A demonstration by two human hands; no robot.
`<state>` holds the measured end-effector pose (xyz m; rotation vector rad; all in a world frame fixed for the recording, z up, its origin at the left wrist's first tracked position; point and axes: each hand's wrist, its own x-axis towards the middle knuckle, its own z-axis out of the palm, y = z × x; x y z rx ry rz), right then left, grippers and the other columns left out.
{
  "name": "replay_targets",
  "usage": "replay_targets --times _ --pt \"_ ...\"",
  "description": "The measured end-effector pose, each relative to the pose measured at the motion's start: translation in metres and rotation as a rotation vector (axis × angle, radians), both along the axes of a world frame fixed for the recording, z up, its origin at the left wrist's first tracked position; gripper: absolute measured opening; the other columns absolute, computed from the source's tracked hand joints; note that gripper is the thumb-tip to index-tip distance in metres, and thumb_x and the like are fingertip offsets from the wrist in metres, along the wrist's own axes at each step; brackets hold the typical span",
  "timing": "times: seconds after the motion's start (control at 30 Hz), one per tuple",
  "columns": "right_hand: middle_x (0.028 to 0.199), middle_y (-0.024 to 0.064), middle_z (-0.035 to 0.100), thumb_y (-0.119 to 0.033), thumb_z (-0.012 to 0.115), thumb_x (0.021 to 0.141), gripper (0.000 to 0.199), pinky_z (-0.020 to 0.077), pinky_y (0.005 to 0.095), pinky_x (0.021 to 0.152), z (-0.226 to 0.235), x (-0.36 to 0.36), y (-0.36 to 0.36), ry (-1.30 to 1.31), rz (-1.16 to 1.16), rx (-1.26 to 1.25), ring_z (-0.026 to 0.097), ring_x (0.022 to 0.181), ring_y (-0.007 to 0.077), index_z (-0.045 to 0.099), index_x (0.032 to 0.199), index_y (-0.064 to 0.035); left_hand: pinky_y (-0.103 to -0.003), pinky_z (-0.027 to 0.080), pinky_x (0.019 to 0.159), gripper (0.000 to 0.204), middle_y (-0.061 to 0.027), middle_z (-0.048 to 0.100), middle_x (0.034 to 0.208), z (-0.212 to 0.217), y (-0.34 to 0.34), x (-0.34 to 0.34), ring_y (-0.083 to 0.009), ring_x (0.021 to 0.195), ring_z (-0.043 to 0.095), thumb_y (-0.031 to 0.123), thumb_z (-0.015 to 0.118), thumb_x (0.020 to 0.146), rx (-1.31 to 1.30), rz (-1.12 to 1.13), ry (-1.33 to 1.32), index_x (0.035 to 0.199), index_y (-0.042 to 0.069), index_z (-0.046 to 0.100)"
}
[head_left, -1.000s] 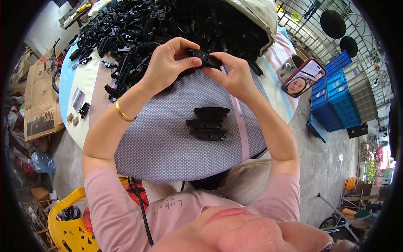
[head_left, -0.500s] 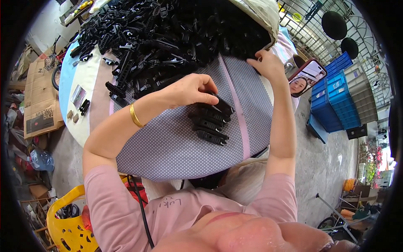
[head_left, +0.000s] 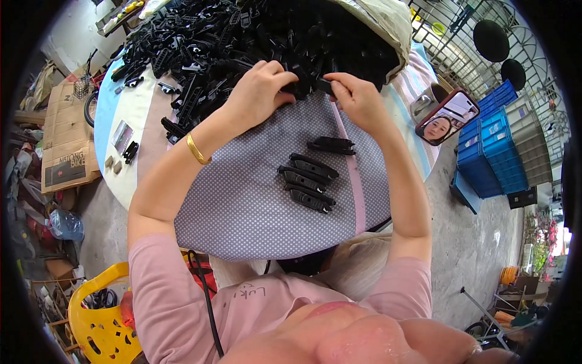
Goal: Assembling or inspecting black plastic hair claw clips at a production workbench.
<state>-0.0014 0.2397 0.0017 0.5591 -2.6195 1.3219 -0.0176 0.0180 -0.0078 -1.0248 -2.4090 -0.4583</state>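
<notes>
Piece in black [head_left: 325,86], only its end showing — pinched between thumb and forefinger of the right hand [head_left: 362,104], up by the front of the pile [head_left: 200,51] crowding the far edge of the worktop [head_left: 254,206]. Just across from it, the left hand [head_left: 259,91], fingers curled over, close against the same pile; gripping something or only touching — cannot tell, black on black.

And the fresh change: the part lowered by the left hand a moment ago, now released and lying flat, the fourth part [head_left: 331,145] down. A small gap short of the three parts [head_left: 306,181] grouped nearer the near edge, right end over the pink stripe [head_left: 359,206]. Meaning, by the look of it: group grown from three to four, both hands back up at the pile, plenty left in there.

Farther out, the pale sack [head_left: 397,30] at the far right, then the metal cup [head_left: 422,104] and tilted phone [head_left: 447,118] along the right edge. Past that edge, down on the floor side, blue crates [head_left: 491,142].
</notes>
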Motion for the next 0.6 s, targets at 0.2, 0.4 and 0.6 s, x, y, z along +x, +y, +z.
replay_targets --times 0.2,0.4,0.6 --pt "0.087 0.0021 0.061 -0.008 0.058 0.085 0.03 0.047 0.0216 0.067 -0.006 0.003 -0.012 0.105 0.165 -0.188 0.056 0.077 0.0065 0.056 0.114 -0.004 -0.026 0.049 0.061 0.018 -0.0064 0.061 0.081 0.016 -0.006 -0.005 -0.0162 0.067 0.059 0.013 0.066 0.078 0.473 0.073 0.028 0.092 0.002 0.064" --pt "0.086 0.0018 0.06 -0.004 0.06 0.083 0.033 0.049 0.0215 0.066 -0.006 0.016 -0.032 -0.017 0.166 -0.394 0.058 0.076 0.0076 0.056 0.116 -0.0033 -0.027 0.054 0.074 0.027 -0.0121 0.063 0.09 0.017 0.006 0.007 -0.0162 0.083 0.064 0.02 0.056 0.088 1.167 -0.059 -0.855 0.097 -0.005 0.058" --pt "0.084 0.0031 0.061 -0.003 0.061 0.083 0.031 0.0504 0.021 0.064 -0.008 0.016 -0.033 0.024 0.104 -0.367 0.059 0.07 0.0081 0.058 0.114 -0.0031 -0.026 0.052 0.078 0.024 -0.0067 0.061 0.088 0.013 0.021 0.027 -0.0138 0.081 0.061 0.018 0.054 0.089 1.261 -0.143 -0.963 0.102 -0.002 0.055"
